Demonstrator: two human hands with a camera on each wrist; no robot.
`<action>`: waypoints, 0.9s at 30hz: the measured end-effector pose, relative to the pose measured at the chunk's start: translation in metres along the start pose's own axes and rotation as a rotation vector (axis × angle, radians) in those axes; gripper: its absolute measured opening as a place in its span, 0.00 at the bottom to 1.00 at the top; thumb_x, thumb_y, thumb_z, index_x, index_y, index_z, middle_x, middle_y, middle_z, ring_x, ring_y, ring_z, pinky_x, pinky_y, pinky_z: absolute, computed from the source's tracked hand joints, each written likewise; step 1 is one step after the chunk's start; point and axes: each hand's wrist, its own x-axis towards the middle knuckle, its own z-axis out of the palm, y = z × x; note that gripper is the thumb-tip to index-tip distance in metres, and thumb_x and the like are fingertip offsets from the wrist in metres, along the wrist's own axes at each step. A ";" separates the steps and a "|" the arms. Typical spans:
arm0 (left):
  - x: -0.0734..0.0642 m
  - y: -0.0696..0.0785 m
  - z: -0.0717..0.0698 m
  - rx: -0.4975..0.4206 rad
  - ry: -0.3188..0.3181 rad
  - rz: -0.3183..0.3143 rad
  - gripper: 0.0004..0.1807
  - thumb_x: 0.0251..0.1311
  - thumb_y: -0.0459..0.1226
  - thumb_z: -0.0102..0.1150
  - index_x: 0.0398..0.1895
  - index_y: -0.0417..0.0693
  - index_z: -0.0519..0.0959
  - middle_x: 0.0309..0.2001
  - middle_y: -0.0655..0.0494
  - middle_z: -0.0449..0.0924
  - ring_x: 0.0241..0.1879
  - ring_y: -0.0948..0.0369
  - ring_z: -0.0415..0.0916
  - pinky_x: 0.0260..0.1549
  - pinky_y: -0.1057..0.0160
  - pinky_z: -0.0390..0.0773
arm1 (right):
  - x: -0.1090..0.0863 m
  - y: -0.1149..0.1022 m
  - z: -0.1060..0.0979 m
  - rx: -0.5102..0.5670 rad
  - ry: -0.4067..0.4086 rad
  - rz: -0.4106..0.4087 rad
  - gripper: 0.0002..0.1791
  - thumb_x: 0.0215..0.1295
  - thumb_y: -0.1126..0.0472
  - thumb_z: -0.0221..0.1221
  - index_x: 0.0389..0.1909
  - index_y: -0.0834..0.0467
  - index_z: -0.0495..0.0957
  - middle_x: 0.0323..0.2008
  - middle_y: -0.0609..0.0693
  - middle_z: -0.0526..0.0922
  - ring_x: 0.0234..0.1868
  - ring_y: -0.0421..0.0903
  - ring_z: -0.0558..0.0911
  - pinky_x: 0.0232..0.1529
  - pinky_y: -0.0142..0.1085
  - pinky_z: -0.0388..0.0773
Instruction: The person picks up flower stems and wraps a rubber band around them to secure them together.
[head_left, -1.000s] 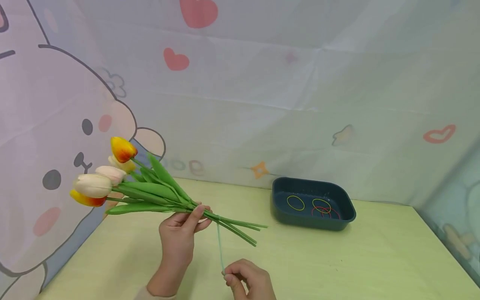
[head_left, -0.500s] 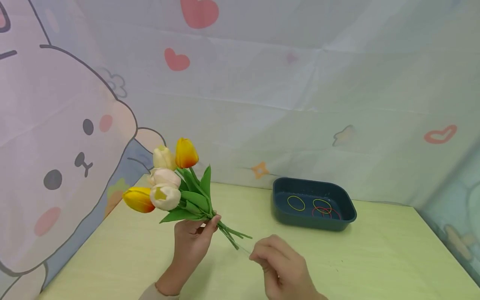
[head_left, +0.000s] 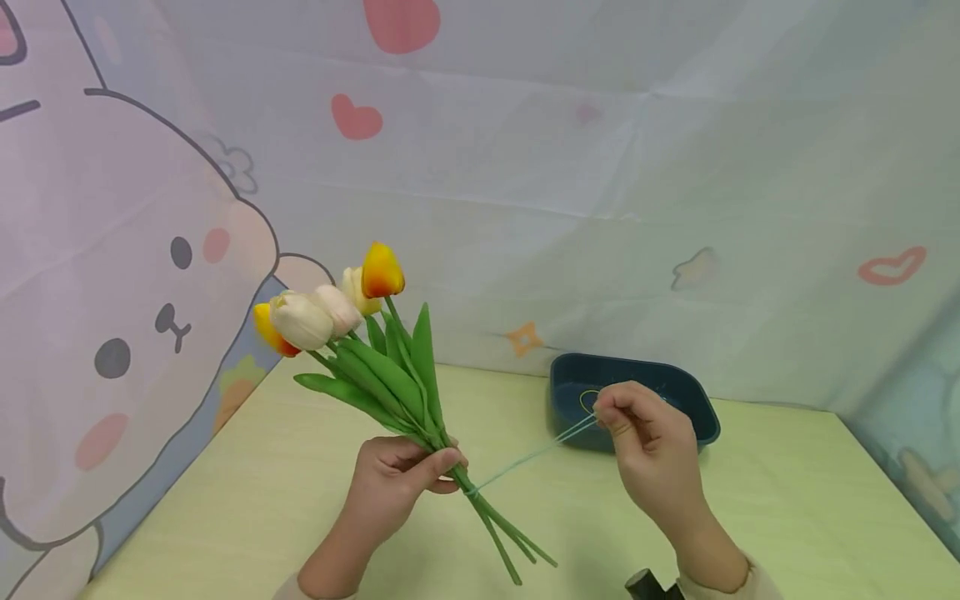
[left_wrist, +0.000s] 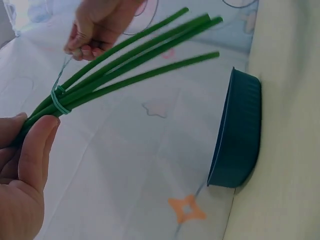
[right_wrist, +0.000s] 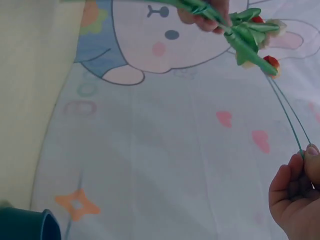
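Observation:
My left hand (head_left: 393, 483) grips a bunch of artificial tulips (head_left: 386, 383) by the stems, white, pale pink and yellow-orange heads tilted up to the left. Just below the thumb, a light green rubber band (head_left: 517, 466) is looped round the stems. In the left wrist view its coils (left_wrist: 58, 102) circle the green stems (left_wrist: 125, 62). Pinched between thumb and fingertips of my right hand (head_left: 652, 458), the band's free end is stretched out to the right. Two taut strands (right_wrist: 287, 110) run up from those fingers in the right wrist view.
A dark blue basin (head_left: 711, 412) stands at the back of the pale yellow-green table (head_left: 787, 500), partly behind my right hand. One yellow rubber band (head_left: 587, 401) shows inside. A printed cloth (head_left: 487, 167) hangs behind. A black object (head_left: 645, 585) sits by my right wrist.
My right hand has moved up and right from the front edge, pulling the band outward. The tulips have swung rightward and their stems now point more steeply down.

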 end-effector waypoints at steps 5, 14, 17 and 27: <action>0.000 0.006 -0.003 -0.253 -0.124 0.021 0.15 0.59 0.24 0.49 0.35 0.50 0.83 0.32 0.59 0.82 0.33 0.63 0.80 0.26 0.64 0.82 | -0.009 0.022 0.006 -0.036 -0.014 0.172 0.09 0.52 0.79 0.56 0.26 0.63 0.76 0.25 0.41 0.76 0.25 0.34 0.74 0.26 0.22 0.75; 0.001 0.008 -0.011 -0.572 -0.163 0.010 0.18 0.65 0.24 0.37 0.40 0.41 0.81 0.35 0.55 0.81 0.37 0.62 0.80 0.34 0.69 0.81 | -0.054 0.047 0.059 -0.075 -0.244 0.299 0.07 0.51 0.73 0.60 0.24 0.58 0.77 0.21 0.45 0.77 0.23 0.35 0.72 0.22 0.27 0.75; 0.003 0.007 -0.013 -0.599 -0.053 -0.033 0.18 0.66 0.26 0.37 0.38 0.42 0.81 0.34 0.55 0.81 0.36 0.62 0.80 0.35 0.71 0.80 | -0.067 0.041 0.076 -0.063 -0.284 0.232 0.10 0.50 0.75 0.59 0.24 0.57 0.77 0.21 0.44 0.77 0.22 0.35 0.72 0.23 0.25 0.74; 0.008 0.002 -0.007 -0.366 0.518 -0.075 0.06 0.56 0.30 0.56 0.27 0.37 0.82 0.26 0.51 0.82 0.27 0.61 0.81 0.31 0.65 0.81 | -0.090 0.007 0.100 -0.237 -0.302 -0.135 0.13 0.70 0.61 0.42 0.30 0.56 0.75 0.28 0.44 0.74 0.29 0.36 0.72 0.33 0.18 0.72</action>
